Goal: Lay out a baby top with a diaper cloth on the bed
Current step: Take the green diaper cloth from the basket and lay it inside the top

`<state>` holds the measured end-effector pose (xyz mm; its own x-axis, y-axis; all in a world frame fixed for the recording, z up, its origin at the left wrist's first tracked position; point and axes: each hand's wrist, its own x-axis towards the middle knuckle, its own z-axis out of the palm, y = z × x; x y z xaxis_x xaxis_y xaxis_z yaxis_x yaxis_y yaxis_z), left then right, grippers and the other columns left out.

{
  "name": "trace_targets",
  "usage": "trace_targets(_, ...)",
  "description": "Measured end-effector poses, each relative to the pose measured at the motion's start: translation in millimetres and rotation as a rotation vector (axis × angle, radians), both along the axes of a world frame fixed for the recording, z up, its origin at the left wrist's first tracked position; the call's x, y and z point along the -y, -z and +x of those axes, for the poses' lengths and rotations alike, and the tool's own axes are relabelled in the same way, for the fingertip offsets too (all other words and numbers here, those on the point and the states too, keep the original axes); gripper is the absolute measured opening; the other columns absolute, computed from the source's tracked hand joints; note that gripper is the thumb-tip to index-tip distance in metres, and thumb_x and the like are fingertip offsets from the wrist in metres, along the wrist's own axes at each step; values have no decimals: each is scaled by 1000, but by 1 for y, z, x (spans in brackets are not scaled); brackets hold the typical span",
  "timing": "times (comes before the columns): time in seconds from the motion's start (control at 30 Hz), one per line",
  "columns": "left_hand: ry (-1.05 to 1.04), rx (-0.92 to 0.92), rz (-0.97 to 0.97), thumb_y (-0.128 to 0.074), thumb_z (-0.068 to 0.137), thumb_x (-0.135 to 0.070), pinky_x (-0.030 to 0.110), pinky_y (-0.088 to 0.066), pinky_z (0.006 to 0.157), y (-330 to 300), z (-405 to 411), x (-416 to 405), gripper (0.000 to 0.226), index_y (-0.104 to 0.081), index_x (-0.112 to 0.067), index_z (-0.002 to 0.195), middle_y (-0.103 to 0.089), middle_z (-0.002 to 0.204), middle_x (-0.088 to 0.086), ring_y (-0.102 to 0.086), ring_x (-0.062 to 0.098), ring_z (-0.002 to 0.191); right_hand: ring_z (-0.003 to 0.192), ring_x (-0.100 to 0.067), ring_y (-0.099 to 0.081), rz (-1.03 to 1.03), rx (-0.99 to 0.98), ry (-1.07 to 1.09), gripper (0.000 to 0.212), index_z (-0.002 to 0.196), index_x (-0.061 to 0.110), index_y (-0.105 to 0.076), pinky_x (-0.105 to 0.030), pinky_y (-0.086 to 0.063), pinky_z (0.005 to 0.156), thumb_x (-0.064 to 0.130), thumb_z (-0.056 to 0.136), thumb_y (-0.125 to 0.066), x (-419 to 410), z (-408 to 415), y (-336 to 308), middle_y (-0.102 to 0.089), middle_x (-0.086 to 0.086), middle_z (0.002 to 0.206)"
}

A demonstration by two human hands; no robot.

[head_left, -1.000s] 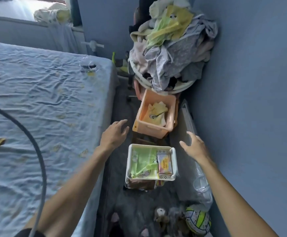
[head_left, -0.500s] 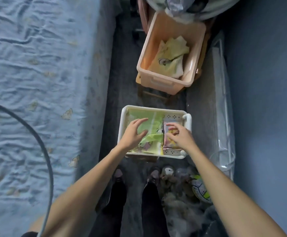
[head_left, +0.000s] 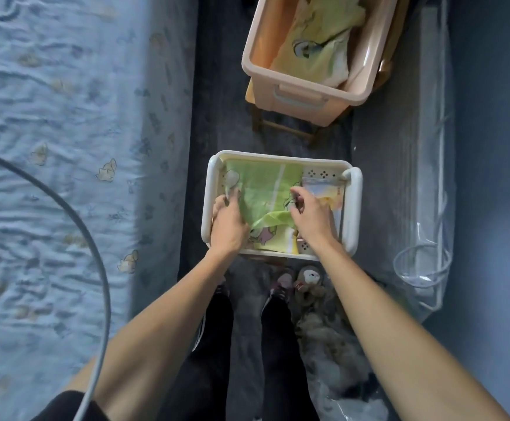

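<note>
A white basket [head_left: 355, 208] stands on the dark floor between the bed and the wall. Inside lies a folded green baby cloth [head_left: 262, 189] with cartoon prints, over a yellow printed piece [head_left: 275, 241]. My left hand [head_left: 229, 223] grips the green cloth's left edge. My right hand [head_left: 308, 214] pinches its right edge. A small pastel packet [head_left: 326, 191] sits in the basket's right side. The bed [head_left: 65, 132], covered in a wrinkled blue sheet, fills the left.
A peach plastic bin [head_left: 296, 95] holding yellow baby clothes rests on a wooden stool just beyond the basket. A clear plastic zip bag [head_left: 424, 208] leans along the blue wall at right. Soft toys [head_left: 308, 278] lie by my feet. A grey cable [head_left: 74, 214] arcs over the bed.
My view dropped from the room to straight down over the basket. Both hands went down into the basket, spread to the green cloth's two edges and closed on it.
</note>
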<state>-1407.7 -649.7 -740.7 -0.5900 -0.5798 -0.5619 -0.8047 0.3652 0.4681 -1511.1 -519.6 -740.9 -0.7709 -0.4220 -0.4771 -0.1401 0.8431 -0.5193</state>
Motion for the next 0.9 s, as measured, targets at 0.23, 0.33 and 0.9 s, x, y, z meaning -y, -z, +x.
trace_targets(0.23, 59, 17, -6, -37, 82, 2, 37, -43, 93, 4, 2, 4, 69, -30, -30, 143, -45, 100, 10, -48, 31, 99, 71, -30, -60, 288, -8, -364, 47, 126, 23, -37, -39, -52, 59, 10, 86, -59, 19, -6, 1, -53, -12, 87)
trace_targets(0.33, 64, 8, 41, -40, 84, 3, 36, -43, 92, 5, 4, 7, 69, -30, -28, 144, -52, 112, 14, -55, 32, 102, 66, -20, -56, 280, 125, -417, 54, 123, 26, -37, -30, -41, 50, 13, 81, -67, 20, -21, 1, -54, -6, 79)
trace_targets(0.9, 101, -525, 284, -67, 84, -10, 39, -57, 85, -191, 43, 66, 42, -62, -30, 121, -65, 120, -4, -66, 23, 97, 73, 4, -54, -400, 109, -33, 38, 114, 36, -63, -10, -43, 68, 20, 80, -72, -13, -4, -194, -55, 22, 81)
